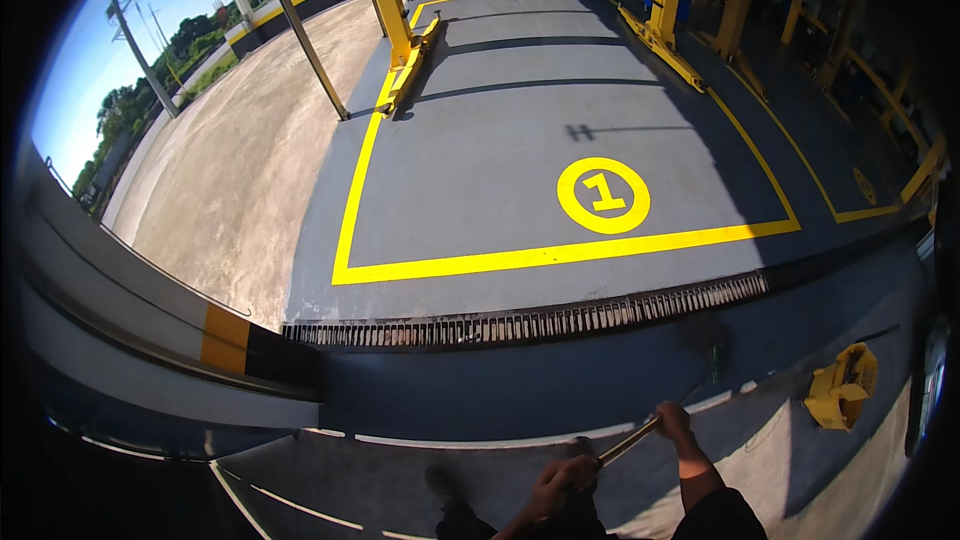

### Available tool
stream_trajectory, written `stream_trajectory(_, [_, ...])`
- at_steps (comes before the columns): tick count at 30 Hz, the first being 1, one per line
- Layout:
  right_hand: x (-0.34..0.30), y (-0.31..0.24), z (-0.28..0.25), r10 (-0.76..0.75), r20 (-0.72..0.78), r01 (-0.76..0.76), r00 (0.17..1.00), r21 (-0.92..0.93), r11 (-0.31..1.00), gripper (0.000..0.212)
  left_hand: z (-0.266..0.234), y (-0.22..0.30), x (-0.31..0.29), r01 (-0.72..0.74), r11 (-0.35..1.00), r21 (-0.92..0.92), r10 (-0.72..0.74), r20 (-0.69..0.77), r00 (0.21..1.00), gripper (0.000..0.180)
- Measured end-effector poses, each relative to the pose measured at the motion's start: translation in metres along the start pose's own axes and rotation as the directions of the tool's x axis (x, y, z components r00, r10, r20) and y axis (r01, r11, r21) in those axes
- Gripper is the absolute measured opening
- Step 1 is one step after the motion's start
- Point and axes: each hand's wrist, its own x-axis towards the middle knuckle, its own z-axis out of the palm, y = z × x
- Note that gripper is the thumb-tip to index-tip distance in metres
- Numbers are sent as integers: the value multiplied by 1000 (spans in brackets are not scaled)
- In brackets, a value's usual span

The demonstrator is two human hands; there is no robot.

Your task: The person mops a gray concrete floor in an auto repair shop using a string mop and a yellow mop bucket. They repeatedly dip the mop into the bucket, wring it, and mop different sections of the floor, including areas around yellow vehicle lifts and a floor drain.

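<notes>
A mop [628, 443] is held slantwise in front of me by its long pole. My left hand [565, 481] is closed around the pole's near end, low in the view. Farther along it, my right hand [674, 421] grips the pole too. Beyond that hand the pole runs up and right to a green clamp [715, 362]. The dark mop head [706, 332] hangs at the shaded floor by the drain grate and is too dim and blurred to make out well. My shoes [441, 483] show below, left of the hands.
A yellow mop bucket [842, 387] stands on the right. A long drain grate [540, 327] crosses the floor ahead. Beyond lies a grey bay with yellow lines [560, 254] between yellow lift posts [397, 15]. A low wall end [225, 338] is at left.
</notes>
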Motion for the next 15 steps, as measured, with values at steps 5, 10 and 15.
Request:
stream_trajectory(5, [14,-188,49,-187,-293,247,938,185,951,36,-118,139,-82,19,990,140,-21,14,1000,24])
stream_trajectory(10, [5,-471,118,-327,-425,469,844,288,835,33,-226,322,-212,-374,909,184,391,-68,918,26])
stream_trajectory(15, [-76,-764,156,-490,-283,557,824,563,611,21,-268,468,-389,-587,630,508,706,-61,705,48])
